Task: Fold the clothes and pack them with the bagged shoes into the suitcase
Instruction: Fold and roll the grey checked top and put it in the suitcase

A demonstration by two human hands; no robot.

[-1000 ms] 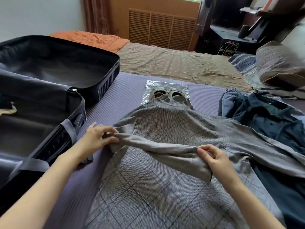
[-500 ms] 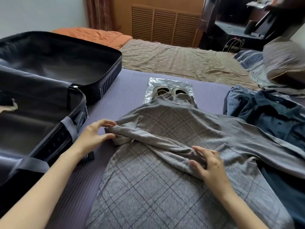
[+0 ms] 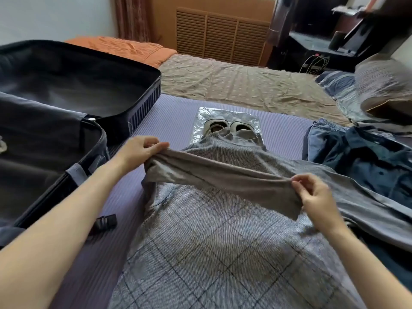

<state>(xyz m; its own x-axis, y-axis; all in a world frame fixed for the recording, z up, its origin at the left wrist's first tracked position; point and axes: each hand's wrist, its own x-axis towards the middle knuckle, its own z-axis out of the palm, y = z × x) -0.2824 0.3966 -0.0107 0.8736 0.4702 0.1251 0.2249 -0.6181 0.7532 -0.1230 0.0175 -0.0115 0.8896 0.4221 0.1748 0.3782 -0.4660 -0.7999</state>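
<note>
The grey checked garment point(image 3: 223, 241) lies spread flat on the purple mat point(image 3: 174, 117), directly in front of the person. Its sleeve point(image 3: 223, 177) is folded across the chest. Half a second ago this sleeve was lying on the body and the right hand was pressing it flat; now it is raised and stretched into a band above the cloth. I judge that the fold was not good enough and is being laid again, so the folding of this first piece is only at its beginning.

The left hand point(image 3: 138, 152) pinches the sleeve at the shoulder end and the right hand point(image 3: 316, 197) pinches the cuff end (the two hands are well apart).

The bagged shoes point(image 3: 227, 126) lie just beyond the collar, partly under it. The suitcase point(image 3: 145, 103) stands open at the left, and the dark blue clothes point(image 3: 367, 157) wait unfolded at the right.
</note>
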